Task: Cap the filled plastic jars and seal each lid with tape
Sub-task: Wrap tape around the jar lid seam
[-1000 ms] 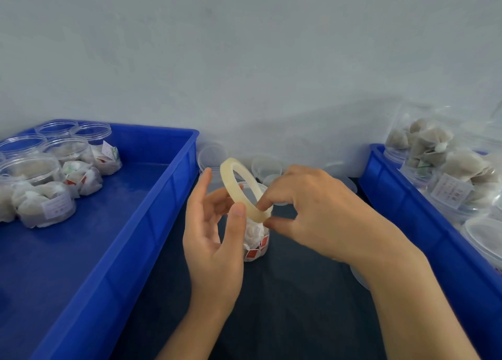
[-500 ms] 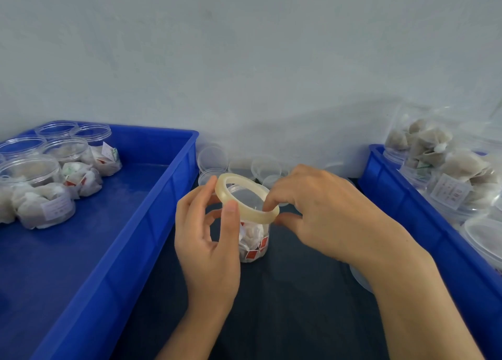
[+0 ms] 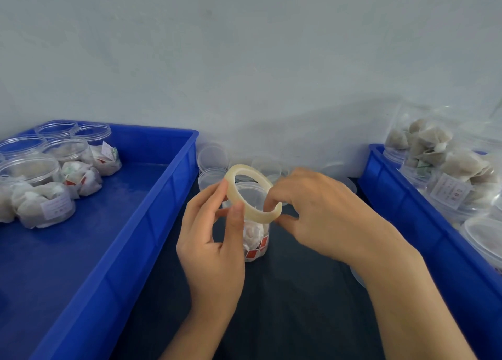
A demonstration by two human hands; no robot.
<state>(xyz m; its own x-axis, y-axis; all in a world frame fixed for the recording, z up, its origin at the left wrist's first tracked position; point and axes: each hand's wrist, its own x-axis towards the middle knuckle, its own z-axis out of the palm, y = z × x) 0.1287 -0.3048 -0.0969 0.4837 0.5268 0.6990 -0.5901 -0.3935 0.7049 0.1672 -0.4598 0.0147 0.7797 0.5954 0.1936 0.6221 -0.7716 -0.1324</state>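
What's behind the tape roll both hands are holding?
Behind the tape roll stands a capped clear jar holding white sachets with red labels. The left hand hides the jar's left side; the roll crosses its lid.

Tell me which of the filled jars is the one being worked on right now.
The lone jar on the dark table between the two blue bins, right under the tape roll both hands hold. All the other filled jars sit inside the bins.
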